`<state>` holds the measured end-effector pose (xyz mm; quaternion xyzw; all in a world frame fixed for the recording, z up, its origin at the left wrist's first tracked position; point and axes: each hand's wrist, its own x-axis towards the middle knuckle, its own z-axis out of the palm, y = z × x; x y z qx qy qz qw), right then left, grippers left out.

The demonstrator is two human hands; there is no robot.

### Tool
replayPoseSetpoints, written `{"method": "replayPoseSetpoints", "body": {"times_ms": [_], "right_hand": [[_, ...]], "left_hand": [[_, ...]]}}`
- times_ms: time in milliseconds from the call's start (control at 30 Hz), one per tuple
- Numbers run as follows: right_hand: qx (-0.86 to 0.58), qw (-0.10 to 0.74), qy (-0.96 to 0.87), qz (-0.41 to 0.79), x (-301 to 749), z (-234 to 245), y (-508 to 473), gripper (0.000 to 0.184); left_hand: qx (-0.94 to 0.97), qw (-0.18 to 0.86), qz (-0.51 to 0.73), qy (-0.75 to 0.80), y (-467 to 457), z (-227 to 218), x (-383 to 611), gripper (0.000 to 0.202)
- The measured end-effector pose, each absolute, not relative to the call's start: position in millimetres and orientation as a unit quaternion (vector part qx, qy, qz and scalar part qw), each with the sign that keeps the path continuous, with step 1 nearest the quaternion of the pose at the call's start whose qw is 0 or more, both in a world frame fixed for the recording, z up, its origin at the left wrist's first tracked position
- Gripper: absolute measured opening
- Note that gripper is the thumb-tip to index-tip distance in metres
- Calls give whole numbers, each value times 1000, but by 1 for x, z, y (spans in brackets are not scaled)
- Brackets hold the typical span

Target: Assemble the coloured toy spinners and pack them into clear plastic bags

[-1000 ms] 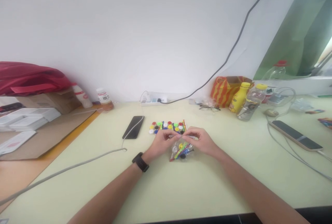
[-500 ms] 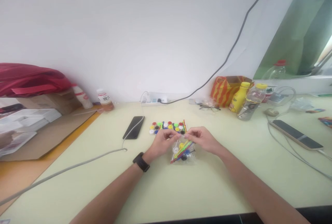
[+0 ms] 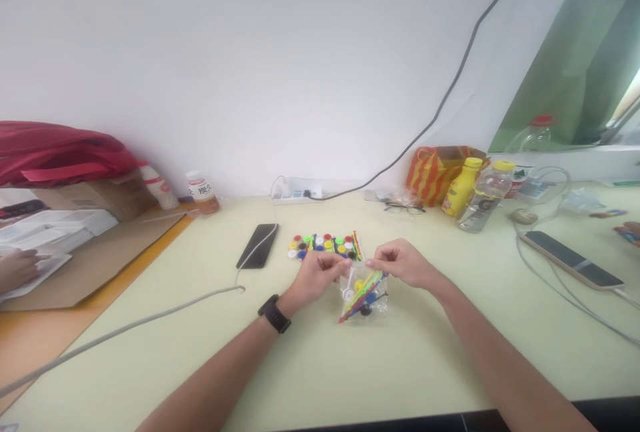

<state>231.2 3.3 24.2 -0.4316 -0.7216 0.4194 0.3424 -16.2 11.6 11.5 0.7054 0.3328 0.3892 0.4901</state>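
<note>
**Plain, with a single dark accent**

From my end of the feed, a broad black wristband [image 3: 275, 314], watch-like, circles the left wrist [image 3: 289, 301], just below and left of the frame's middle; its markings are too small for me to read. The left forearm [image 3: 220, 369], right forearm [image 3: 495, 352], left hand [image 3: 314, 279] and right hand [image 3: 409, 264] are bare.
</note>
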Motion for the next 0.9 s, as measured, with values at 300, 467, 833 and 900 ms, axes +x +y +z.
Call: {"method": "replayPoseSetpoints", "body": {"times_ms": [300,467,833,900], "right_hand": [[-422,320,-713,459,232,25,3,43],[-432,323,-695,476,242,23,8,41],[-442,274,-710,475,260,26,3,45],[-456,254,-725,449,276,25,-2,44]], "left_hand": [[666,483,427,376,17,8,-20,33],[678,505,395,360,15,10,-18,35],[736,402,381,390,3,6,-16,45],[748,389,372,388,1,5,-15,47]]}}
